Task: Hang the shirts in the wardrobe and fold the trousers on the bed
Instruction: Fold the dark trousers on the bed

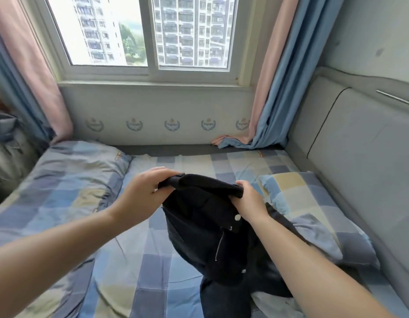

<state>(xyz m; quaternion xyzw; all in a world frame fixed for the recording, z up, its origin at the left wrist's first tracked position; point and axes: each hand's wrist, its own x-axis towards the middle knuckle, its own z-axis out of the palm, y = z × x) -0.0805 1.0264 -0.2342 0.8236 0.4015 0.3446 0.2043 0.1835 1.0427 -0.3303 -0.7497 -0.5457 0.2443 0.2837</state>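
Trousers [212, 226] gripped by left hand [144, 191], right hand [248, 200], above bed [139, 260]

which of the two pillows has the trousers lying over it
The right pillow by the headboard: the black trousers drape across its near edge. The left pillow beside the curtain lies bare, clear of the trousers.

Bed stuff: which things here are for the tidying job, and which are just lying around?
For the job:
black trousers, held up at the waistband by the left hand and right hand
bed, where they get folded

Just lying about:
checked pillow
folded quilt
curtains
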